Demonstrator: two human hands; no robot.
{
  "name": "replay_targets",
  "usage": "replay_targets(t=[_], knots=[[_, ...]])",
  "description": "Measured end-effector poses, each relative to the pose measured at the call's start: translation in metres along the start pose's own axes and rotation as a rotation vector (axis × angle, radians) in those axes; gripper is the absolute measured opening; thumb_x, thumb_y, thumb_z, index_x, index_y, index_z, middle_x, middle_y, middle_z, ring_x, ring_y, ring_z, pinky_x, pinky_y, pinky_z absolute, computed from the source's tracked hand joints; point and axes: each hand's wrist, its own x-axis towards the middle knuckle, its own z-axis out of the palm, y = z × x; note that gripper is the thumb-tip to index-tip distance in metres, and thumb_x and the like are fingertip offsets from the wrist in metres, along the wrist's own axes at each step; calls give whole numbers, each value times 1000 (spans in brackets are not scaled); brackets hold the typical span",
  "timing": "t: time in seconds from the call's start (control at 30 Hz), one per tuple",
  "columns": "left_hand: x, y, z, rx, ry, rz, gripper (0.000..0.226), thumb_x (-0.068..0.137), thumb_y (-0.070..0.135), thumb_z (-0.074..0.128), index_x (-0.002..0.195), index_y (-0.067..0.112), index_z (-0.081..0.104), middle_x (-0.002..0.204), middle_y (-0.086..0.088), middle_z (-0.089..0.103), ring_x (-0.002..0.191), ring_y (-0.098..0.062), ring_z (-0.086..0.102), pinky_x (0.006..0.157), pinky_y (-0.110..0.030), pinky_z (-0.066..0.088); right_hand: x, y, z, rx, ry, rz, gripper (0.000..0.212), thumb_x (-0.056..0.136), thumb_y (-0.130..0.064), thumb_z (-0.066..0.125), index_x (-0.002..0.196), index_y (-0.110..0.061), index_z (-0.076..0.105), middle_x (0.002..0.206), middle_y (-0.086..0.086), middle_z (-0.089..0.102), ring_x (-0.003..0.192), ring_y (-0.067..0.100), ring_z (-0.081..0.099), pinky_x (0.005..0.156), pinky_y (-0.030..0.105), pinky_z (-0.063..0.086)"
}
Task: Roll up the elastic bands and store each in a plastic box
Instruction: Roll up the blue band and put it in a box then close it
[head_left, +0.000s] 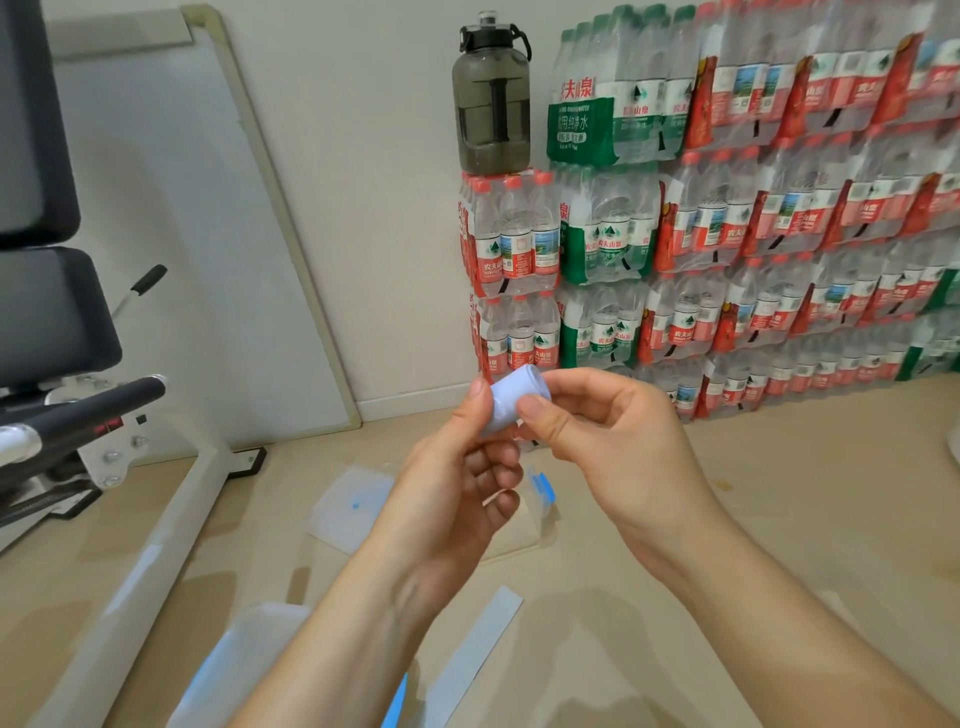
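Above the floor (675, 519), both hands pinch a rolled blue elastic band (511, 405): left hand (457, 483), right hand (597, 431), fingers keeping it from unrolling.

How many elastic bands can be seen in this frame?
2. One rolled band is pinched between the left hand and right hand; one flat band lies on the floor between the forearms. More may be hidden under the arms.

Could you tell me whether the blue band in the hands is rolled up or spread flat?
Rolled up: the blue band is a compact cylinder pinched between left hand and right hand.
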Motion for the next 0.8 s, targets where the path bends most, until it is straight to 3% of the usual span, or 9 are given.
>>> replay_targets(t=[0.07, 0.2, 0.3, 0.4, 0.43, 0.5, 0.63, 0.73, 0.8], knots=[[-1, 5, 1, 81, -69, -4, 39, 80, 50, 55, 67, 18, 72, 63, 1, 54, 55, -10, 45, 58, -24, 32, 3, -1, -4, 53, 6, 41, 21, 79, -14, 72, 99, -7, 71, 80, 4, 74, 66, 5, 67, 61, 13, 47], [0, 14, 1, 335, -153, 44, 36, 83, 51, 55, 71, 21, 70, 71, -1, 60, 57, -10, 48, 60, -25, 34, 8, 1, -11, 181, 15, 141, 31, 75, -19, 75, 102, -4, 71, 84, 20, 70, 72, 18, 61, 77, 40, 50], [-2, 16, 6, 559, -148, 61, 38, 85, 52, 54, 93, 21, 74, 89, 4, 70, 74, -10, 54, 68, -24, 40, 10, 0, -23, 233, 28, 196, 28, 77, -15, 74, 101, -2, 70, 69, 9, 65, 62, 13, 57, 71, 35, 47], [-3, 19, 13, 710, -20, 263, 26, 86, 29, 63, 112, 29, 66, 104, 4, 71, 91, -13, 63, 75, -22, 50, 10, -3, -33, 72, -2, 156, 22, 77, -12, 76, 98, -6, 72, 89, 23, 72, 77, 37, 66, 85, 52, 54], [-4, 23, 15, 768, -22, 347, 34, 86, 17, 65, 117, 30, 62, 105, 0, 70, 92, -14, 65, 76, -20, 51, 8, -6, -36, 10, -20, 127, 19, 76, -11, 76, 95, -9, 74, 91, 23, 72, 82, 38, 67, 88, 53, 53], [-6, 32, 18, 908, -122, 422, 51, 86, 2, 64, 125, 33, 55, 104, -3, 69, 88, -15, 68, 77, -19, 53, 6, -9, -39, -81, -57, 83, 15, 75, -8, 77, 89, -11, 75, 88, 20, 73, 81, 32, 69, 86, 50, 54], [-6, 40, 31, 1219, -231, 441, 55, 86, 1, 63, 120, 44, 53, 104, 11, 70, 78, -9, 69, 74, -18, 52, 4, -10, -48, -76, -71, 127, 21, 70, -4, 80, 89, -5, 71, 84, 16, 73, 79, 27, 71, 80, 36, 59], [-3, 33, 40, 1163, -216, 426, 54, 84, -2, 64, 103, 49, 60, 99, 11, 74, 84, -17, 71, 79, -28, 56, 1, -10, -58, -45, -82, 166, 18, 70, -6, 81, 85, -8, 69, 74, 6, 71, 62, 10, 66, 56, 13, 50], [-2, 27, 41, 1039, -180, 389, 50, 83, -7, 63, 98, 41, 66, 96, 4, 75, 87, -22, 71, 79, -30, 57, 1, -8, -63, -18, -87, 185, 15, 74, -8, 78, 86, -8, 70, 74, 4, 70, 59, 7, 63, 54, 12, 46]])
